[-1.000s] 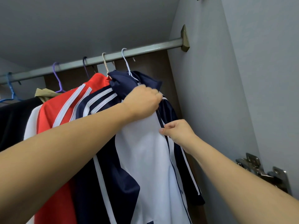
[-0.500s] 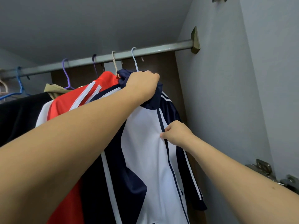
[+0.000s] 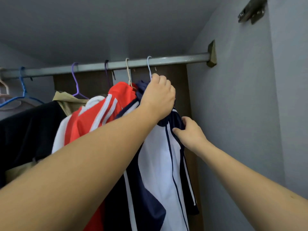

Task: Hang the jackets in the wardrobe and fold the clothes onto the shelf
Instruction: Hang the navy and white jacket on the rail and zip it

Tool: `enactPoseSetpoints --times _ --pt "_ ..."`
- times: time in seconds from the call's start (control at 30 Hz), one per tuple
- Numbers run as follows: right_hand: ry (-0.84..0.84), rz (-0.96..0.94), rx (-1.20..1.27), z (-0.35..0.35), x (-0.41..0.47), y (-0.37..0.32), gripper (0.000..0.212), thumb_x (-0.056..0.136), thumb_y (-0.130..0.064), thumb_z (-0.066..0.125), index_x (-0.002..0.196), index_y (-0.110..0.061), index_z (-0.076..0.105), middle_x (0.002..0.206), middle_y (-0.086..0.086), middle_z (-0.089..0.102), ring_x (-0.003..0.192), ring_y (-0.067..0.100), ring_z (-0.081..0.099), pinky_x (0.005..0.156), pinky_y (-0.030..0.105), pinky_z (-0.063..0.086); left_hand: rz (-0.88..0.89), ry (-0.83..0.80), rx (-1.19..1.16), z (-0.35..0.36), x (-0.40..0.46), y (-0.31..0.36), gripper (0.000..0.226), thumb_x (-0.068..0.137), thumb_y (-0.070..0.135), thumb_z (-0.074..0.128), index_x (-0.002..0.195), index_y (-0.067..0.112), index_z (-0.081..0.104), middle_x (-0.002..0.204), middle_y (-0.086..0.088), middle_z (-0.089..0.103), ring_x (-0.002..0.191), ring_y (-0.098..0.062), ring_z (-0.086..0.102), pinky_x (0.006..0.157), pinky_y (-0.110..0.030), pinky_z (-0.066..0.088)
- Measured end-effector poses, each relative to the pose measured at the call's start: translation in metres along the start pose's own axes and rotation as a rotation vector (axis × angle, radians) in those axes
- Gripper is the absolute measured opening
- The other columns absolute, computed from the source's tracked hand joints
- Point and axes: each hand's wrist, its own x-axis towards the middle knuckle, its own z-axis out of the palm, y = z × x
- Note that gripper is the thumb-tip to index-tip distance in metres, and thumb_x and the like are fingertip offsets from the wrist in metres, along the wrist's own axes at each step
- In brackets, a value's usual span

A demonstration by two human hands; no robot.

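Navy-and-white striped track jacket [image 3: 160, 164], hung from a pale blue wire hanger [image 3: 149, 67] on the grey metal rail [image 3: 116, 65], is bunched at the collar in the left hand [image 3: 157, 97] and pinched at the shoulder by the right hand [image 3: 188, 132], seemingly to be straightened.

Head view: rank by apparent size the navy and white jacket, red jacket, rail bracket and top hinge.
1. navy and white jacket
2. red jacket
3. top hinge and rail bracket look alike; unranked.
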Motion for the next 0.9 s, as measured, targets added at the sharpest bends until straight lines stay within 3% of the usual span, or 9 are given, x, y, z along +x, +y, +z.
enactPoseSetpoints --times 0.17,0.3,0.53,0.77,0.9 --pt "-0.025 0.007 -0.195 -0.044 0.012 -0.043 0.076 0.092 -0.031 0.064 0.154 -0.013 0.023 0.157 0.009 0.031 0.141 0.025 0.035 0.11 0.033 0.033 -0.022 -0.086 -0.25 -0.013 0.016 -0.031 0.039 0.102 0.03 0.035 0.128 0.006 0.05 0.123 -0.016 0.054 0.115 -0.035 0.049 0.102 -0.049 0.034" --pt "-0.109 0.114 -0.291 -0.091 0.013 -0.099 0.077 0.091 -0.027 0.065 0.153 -0.009 0.024 0.156 0.013 0.031 0.141 0.029 0.034 0.112 0.035 0.031 -0.029 -0.196 -0.492 -0.039 0.028 -0.07 0.037 0.099 0.019 0.034 0.131 0.006 0.046 0.127 -0.014 0.051 0.118 -0.033 0.048 0.109 -0.046 0.032" --pt "-0.247 0.16 -0.408 -0.185 0.006 -0.224 0.075 0.09 -0.024 0.063 0.153 -0.01 0.024 0.156 0.013 0.03 0.142 0.03 0.031 0.113 0.036 0.029 -0.127 -0.43 -0.648 -0.098 0.045 -0.167 0.045 0.105 0.034 0.033 0.139 0.007 0.039 0.137 -0.012 0.046 0.125 -0.03 0.044 0.114 -0.044 0.027" --pt "-0.331 0.208 -0.43 -0.246 0.016 -0.331 0.066 0.089 -0.023 0.064 0.146 -0.006 0.034 0.148 0.016 0.039 0.135 0.032 0.038 0.108 0.036 0.035 -0.123 -0.463 -0.78 -0.146 0.072 -0.242 0.044 0.104 0.039 0.034 0.137 0.01 0.041 0.135 -0.008 0.049 0.122 -0.027 0.045 0.108 -0.04 0.032" --pt "-0.398 0.241 -0.444 -0.262 0.0 -0.356 0.076 0.092 -0.025 0.062 0.153 -0.007 0.022 0.157 0.014 0.027 0.144 0.03 0.028 0.115 0.033 0.025 -0.092 -0.47 -0.845 -0.163 0.075 -0.259 0.043 0.104 0.04 0.035 0.136 0.011 0.042 0.133 -0.007 0.05 0.121 -0.025 0.045 0.107 -0.037 0.031"
